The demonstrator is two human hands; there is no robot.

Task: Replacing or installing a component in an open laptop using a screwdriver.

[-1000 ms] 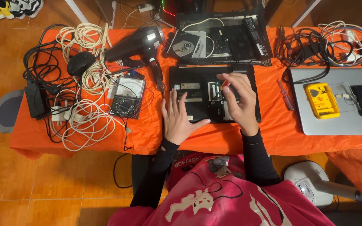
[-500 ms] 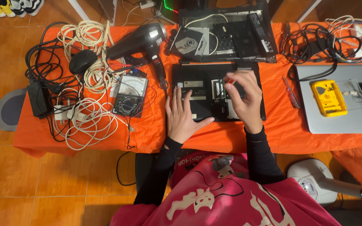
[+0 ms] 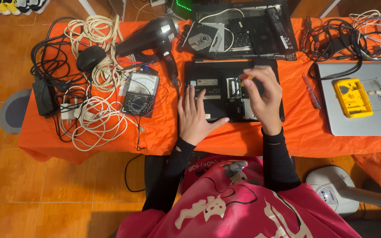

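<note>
A black laptop base [image 3: 217,79] lies upside down on the orange-covered table [image 3: 164,132], with an open memory bay near its middle. My left hand [image 3: 197,117] rests flat, fingers spread, on the laptop's left front corner. My right hand [image 3: 263,94] hovers over the right half of the laptop, fingers pinched on a small screwdriver [image 3: 247,79] with a yellow-orange handle, its tip pointing down at the bay.
A second opened black laptop [image 3: 243,31] lies behind. Left are a black hair dryer [image 3: 148,37], an analogue multimeter [image 3: 141,93], white cable coils [image 3: 98,123] and black adapters. Right are a red screwdriver [image 3: 310,91], a silver laptop [image 3: 362,119] and a yellow case [image 3: 352,97].
My right hand has lifted slightly and shifted over the laptop's right half with the screwdriver. The left hand stays flat in place.
</note>
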